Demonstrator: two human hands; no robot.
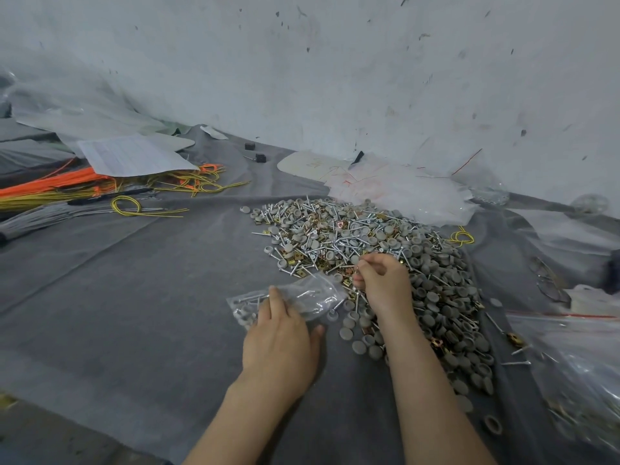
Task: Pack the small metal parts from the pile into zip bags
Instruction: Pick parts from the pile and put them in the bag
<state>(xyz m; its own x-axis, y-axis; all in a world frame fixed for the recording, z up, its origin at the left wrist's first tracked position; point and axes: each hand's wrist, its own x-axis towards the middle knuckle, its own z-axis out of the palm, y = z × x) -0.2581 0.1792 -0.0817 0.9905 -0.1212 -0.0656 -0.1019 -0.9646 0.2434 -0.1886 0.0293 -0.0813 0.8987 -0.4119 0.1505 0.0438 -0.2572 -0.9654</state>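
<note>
On the grey cloth [134, 313], the left hand [281, 333] presses flat fingers on a clear zip bag [303, 295] holding some screws and caps. The right hand [382, 283] rests on the heap of silver screws, brass clips and grey round caps [369, 236], curled fingers pinching small parts [358, 268]. Orange and yellow wires [100, 186] lie far left; empty clear bags [402, 189] lie behind the heap.

Left hand [280, 333] flat on zip bag [307, 292]

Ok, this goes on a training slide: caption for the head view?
Left hand presses a zip bag down; right hand pinches screws at the pile.
</note>
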